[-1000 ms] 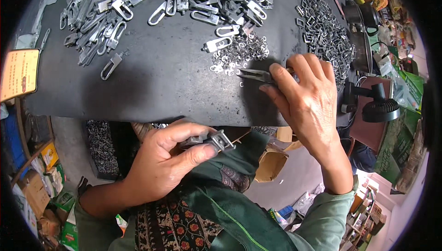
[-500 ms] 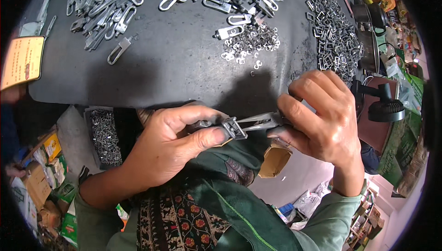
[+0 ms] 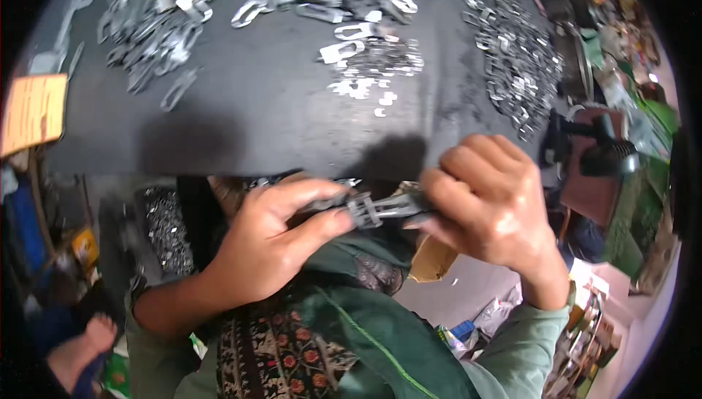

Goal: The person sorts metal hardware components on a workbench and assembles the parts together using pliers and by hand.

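My left hand [image 3: 259, 242] pinches a small dark metal fitting with a square frame end [image 3: 363, 210] between thumb and forefinger. Its rear part is hidden in my palm. My right hand [image 3: 493, 205] is closed round the dark handles of slim-nosed pliers [image 3: 397, 206]. The pliers point left, and their tips meet the square frame. Whether a clip sits between the jaws is too blurred to tell. Both hands are in front of the dark table's [image 3: 278, 125] near edge, above my lap.
Looped metal fittings [image 3: 318, 13] lie heaped along the table's far side. Nearer is a pile of tiny C-shaped clips [image 3: 380, 59]; rectangular metal frames [image 3: 515, 55] spread at the right. A black fan [image 3: 607, 147], a yellow panel [image 3: 33, 114] and a bin of metal bits [image 3: 168, 231] flank me.
The whole view has shifted and blurred. My right hand and the pliers have come slightly left and down, with the jaws looking narrower at the fitting. Another person's bare limb shows more at lower left.
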`<action>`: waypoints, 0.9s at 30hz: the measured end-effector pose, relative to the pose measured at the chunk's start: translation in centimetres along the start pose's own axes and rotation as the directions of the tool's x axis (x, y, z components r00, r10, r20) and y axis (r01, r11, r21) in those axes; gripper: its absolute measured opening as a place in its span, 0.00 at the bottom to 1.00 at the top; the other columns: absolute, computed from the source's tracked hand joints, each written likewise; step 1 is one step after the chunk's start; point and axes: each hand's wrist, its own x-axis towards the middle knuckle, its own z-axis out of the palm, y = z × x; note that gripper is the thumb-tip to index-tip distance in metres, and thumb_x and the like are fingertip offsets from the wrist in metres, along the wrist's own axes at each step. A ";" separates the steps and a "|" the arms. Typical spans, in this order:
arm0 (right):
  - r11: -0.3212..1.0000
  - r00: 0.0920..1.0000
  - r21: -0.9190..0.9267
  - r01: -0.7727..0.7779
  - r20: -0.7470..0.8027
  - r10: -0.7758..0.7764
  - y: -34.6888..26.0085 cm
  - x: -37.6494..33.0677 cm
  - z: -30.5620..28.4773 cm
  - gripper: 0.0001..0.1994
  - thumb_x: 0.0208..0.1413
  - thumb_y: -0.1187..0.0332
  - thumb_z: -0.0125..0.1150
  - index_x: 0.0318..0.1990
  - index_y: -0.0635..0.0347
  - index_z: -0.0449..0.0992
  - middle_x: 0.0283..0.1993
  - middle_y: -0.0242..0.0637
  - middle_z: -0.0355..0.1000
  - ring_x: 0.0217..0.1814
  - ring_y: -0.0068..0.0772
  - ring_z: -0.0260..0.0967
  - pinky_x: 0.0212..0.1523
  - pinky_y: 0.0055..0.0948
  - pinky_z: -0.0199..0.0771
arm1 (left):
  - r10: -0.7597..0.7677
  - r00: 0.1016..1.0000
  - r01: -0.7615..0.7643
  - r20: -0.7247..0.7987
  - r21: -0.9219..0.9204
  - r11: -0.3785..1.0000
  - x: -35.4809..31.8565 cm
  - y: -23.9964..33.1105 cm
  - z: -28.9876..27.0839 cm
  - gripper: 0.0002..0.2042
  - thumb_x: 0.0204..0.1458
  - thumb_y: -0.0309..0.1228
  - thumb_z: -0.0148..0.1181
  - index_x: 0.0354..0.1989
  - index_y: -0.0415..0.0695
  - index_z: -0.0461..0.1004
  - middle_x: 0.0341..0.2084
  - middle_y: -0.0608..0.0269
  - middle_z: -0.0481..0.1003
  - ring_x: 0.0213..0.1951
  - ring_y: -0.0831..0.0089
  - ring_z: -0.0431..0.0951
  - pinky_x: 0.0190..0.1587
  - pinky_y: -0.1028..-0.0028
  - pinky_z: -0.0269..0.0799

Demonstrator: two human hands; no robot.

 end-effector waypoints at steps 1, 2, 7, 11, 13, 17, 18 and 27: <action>0.999 1.000 0.042 -0.003 0.013 0.002 0.0 -0.4 0.2 0.15 0.43 0.57 0.66 0.30 0.55 0.70 0.28 0.31 0.62 0.30 0.35 0.65 0.30 0.34 0.62 | -0.015 1.000 0.016 -0.012 0.036 0.999 -0.2 -0.3 0.1 0.09 0.55 0.26 0.61 0.41 0.34 0.76 0.30 0.65 0.76 0.34 0.83 0.73 0.39 0.79 0.68; 0.999 1.000 0.041 -0.004 0.015 0.003 -0.2 -0.7 0.8 0.15 0.44 0.57 0.66 0.31 0.55 0.70 0.28 0.31 0.62 0.32 0.34 0.65 0.31 0.33 0.62 | -0.038 0.999 0.038 -0.006 0.033 0.999 -0.5 -0.3 0.1 0.08 0.54 0.24 0.60 0.40 0.34 0.76 0.31 0.66 0.76 0.35 0.81 0.73 0.41 0.77 0.69; 0.955 0.952 0.153 -0.254 -0.135 0.274 0.7 -3.8 2.4 0.12 0.39 0.71 0.68 0.32 0.58 0.70 0.29 0.37 0.65 0.34 0.41 0.67 0.34 0.38 0.67 | -0.239 0.970 0.232 -0.049 -0.120 0.965 -1.0 -3.2 -0.7 0.15 0.62 0.26 0.47 0.57 0.39 0.66 0.25 0.67 0.71 0.22 0.84 0.63 0.24 0.84 0.58; 0.725 0.630 0.112 -0.679 -0.418 0.655 5.7 -5.7 4.8 0.09 0.48 0.71 0.65 0.29 0.63 0.69 0.29 0.48 0.70 0.31 0.55 0.70 0.30 0.46 0.68 | -0.097 0.984 0.100 -0.150 0.009 0.995 -0.8 -7.4 -1.8 0.16 0.65 0.29 0.42 0.59 0.38 0.61 0.29 0.63 0.74 0.21 0.84 0.65 0.22 0.83 0.59; 0.672 0.557 0.080 -0.737 -0.491 0.670 7.9 -5.9 5.8 0.11 0.49 0.67 0.67 0.28 0.62 0.69 0.28 0.46 0.70 0.30 0.53 0.70 0.29 0.45 0.69 | -0.124 0.983 0.127 -0.134 0.014 0.992 -0.4 -7.3 -1.3 0.14 0.64 0.28 0.43 0.56 0.37 0.63 0.29 0.62 0.75 0.21 0.84 0.66 0.23 0.83 0.61; 0.618 0.554 -0.144 -0.773 -0.627 0.547 9.5 -4.6 7.3 0.12 0.47 0.67 0.67 0.27 0.59 0.68 0.26 0.41 0.69 0.30 0.45 0.71 0.29 0.41 0.70 | -0.125 0.991 0.131 -0.048 0.159 0.978 0.2 -6.3 0.1 0.09 0.63 0.27 0.46 0.44 0.36 0.70 0.28 0.64 0.77 0.20 0.84 0.66 0.25 0.83 0.64; 0.641 0.598 -0.188 -0.744 -0.617 0.512 9.5 -4.5 7.4 0.11 0.45 0.68 0.67 0.27 0.58 0.68 0.26 0.40 0.68 0.31 0.44 0.71 0.31 0.40 0.70 | -0.041 0.998 0.048 -0.038 0.191 0.980 0.2 -5.9 0.5 0.07 0.61 0.25 0.51 0.42 0.35 0.73 0.27 0.64 0.78 0.20 0.85 0.67 0.24 0.82 0.64; 0.661 0.733 0.434 -0.612 -0.005 0.681 3.7 -3.1 2.9 0.08 0.52 0.71 0.63 0.32 0.63 0.70 0.26 0.36 0.65 0.28 0.25 0.64 0.29 0.29 0.64 | 0.099 0.993 -0.083 -0.062 0.220 0.972 0.9 -1.3 2.1 0.09 0.59 0.24 0.55 0.47 0.38 0.76 0.24 0.67 0.77 0.21 0.87 0.69 0.24 0.81 0.65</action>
